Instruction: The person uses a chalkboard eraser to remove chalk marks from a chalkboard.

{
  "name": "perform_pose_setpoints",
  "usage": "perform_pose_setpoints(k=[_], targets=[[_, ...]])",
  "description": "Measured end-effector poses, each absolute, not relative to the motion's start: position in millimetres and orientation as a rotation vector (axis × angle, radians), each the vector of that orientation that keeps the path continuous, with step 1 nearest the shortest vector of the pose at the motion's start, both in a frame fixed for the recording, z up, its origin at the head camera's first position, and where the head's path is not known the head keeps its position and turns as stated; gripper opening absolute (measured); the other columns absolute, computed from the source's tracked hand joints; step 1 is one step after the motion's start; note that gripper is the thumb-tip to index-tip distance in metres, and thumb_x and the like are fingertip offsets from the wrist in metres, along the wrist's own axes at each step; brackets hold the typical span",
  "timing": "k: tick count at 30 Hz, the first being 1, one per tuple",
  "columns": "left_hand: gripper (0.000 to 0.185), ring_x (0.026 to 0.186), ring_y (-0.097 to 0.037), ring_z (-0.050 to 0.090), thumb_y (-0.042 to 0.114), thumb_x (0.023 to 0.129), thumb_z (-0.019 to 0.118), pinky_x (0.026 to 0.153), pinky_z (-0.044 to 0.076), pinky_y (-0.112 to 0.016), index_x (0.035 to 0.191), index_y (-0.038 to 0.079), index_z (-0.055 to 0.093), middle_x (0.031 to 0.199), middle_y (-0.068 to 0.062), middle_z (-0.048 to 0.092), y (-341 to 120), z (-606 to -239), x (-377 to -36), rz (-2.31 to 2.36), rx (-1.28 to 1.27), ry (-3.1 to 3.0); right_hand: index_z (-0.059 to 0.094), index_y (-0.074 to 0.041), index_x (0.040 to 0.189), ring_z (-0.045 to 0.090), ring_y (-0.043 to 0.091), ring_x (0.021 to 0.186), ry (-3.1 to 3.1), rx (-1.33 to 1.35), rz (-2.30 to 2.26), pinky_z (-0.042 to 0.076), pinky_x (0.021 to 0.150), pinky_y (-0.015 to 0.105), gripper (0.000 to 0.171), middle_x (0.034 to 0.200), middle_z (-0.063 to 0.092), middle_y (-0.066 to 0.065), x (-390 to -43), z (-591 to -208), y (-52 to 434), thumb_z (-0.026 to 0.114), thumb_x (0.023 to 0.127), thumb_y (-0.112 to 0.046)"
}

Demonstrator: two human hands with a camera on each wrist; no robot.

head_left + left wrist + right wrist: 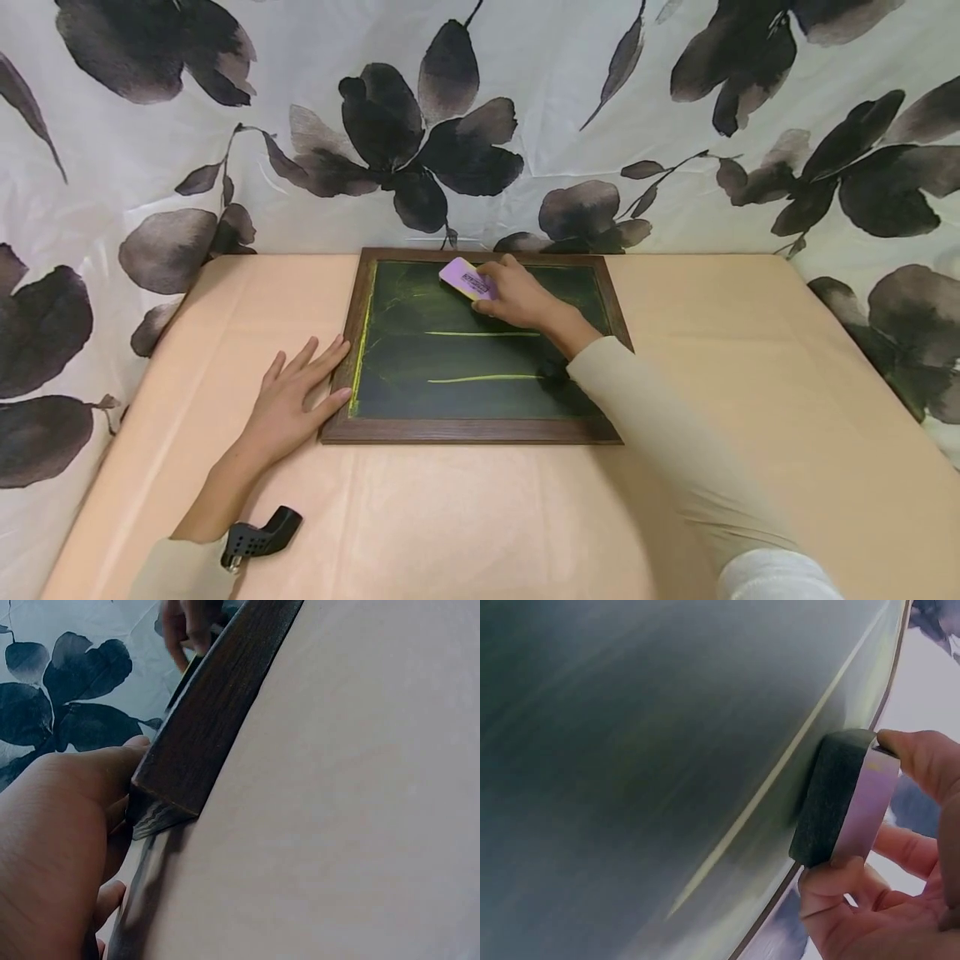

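A wood-framed chalkboard [420,367] lies flat on the table [750,400], near the far edge in front of a leaf-patterned curtain [150,150]. The right hand [517,293] holds a purple-backed eraser [467,278] at the board's upper part, its grip closed around the block: the thumb sits on one end and the fingers [832,881] curl under the other, with the dark felt face pressed against the green surface. Two yellow chalk lines [480,334] run across the board below the eraser, and a yellow smear follows the left inner edge. The left hand [288,408] rests flat on the table with its grip open, fingers straight and spread, the fingertips touching the left side of the wooden frame [202,735]. A small black clip-like object [258,537] lies on the table near the left forearm
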State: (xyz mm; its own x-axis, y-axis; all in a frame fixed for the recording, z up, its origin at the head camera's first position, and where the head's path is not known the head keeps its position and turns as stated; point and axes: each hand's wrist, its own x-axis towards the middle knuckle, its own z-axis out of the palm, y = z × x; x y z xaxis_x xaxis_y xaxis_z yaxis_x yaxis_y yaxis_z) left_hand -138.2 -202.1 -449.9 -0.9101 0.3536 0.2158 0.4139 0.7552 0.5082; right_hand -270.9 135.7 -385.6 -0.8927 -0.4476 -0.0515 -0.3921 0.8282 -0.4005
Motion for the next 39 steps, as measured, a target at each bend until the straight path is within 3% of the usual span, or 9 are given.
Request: perform_pose_setpoints(k=[11, 20, 28, 39], targets=[[0.064, 0.14, -0.037, 0.023, 0.04, 0.092, 0.061, 0.11, 0.004, -0.061, 0.148, 0.017, 0.04, 0.15, -0.006, 0.037, -201, -451, -139, -0.878, -0.629, -2.828, 0.049, -0.001, 0.137, 0.048, 0.024, 0.095, 2.831, -0.75, -0.477, 0.046, 0.082, 0.035, 0.059, 0.117, 0.05, 0.017, -275, -382, 74, 0.068, 0.088, -0.028], [0.065, 0.141, -0.036, 0.022, 0.039, 0.092, 0.061, 0.111, 0.002, -0.06, 0.149, 0.017, 0.038, 0.151, -0.006, 0.036, -196, -461, -135, -0.907, -0.635, -2.832, 0.048, -0.004, 0.139, 0.05, 0.023, 0.093, 2.79, -0.781, -0.402, 0.047, 0.08, 0.034, 0.061, 0.117, 0.049, 0.018, -268, -384, 71, 0.068, 0.088, -0.031], [0.065, 0.141, -0.036, 0.021, 0.041, 0.093, 0.059, 0.112, 0.001, -0.059, 0.15, 0.017, 0.037, 0.152, -0.006, 0.035, -194, -464, -135, -0.895, -0.64, -2.842, 0.049, -0.004, 0.137, 0.049, 0.025, 0.089, 2.827, -0.794, -0.384, 0.046, 0.076, 0.036, 0.061, 0.111, 0.052, 0.019, -262, -387, 106, 0.07, 0.087, -0.032], [0.065, 0.141, -0.035, 0.021, 0.041, 0.094, 0.058, 0.112, 0.001, -0.058, 0.15, 0.018, 0.036, 0.152, -0.006, 0.034, -201, -453, -134, -0.859, -0.617, -2.856, 0.051, 0.002, 0.133, 0.047, 0.035, 0.1, 2.942, -0.622, -0.467, 0.044, 0.078, 0.047, 0.061, 0.114, 0.056, 0.022, -253, -381, 215, 0.073, 0.084, -0.027]])
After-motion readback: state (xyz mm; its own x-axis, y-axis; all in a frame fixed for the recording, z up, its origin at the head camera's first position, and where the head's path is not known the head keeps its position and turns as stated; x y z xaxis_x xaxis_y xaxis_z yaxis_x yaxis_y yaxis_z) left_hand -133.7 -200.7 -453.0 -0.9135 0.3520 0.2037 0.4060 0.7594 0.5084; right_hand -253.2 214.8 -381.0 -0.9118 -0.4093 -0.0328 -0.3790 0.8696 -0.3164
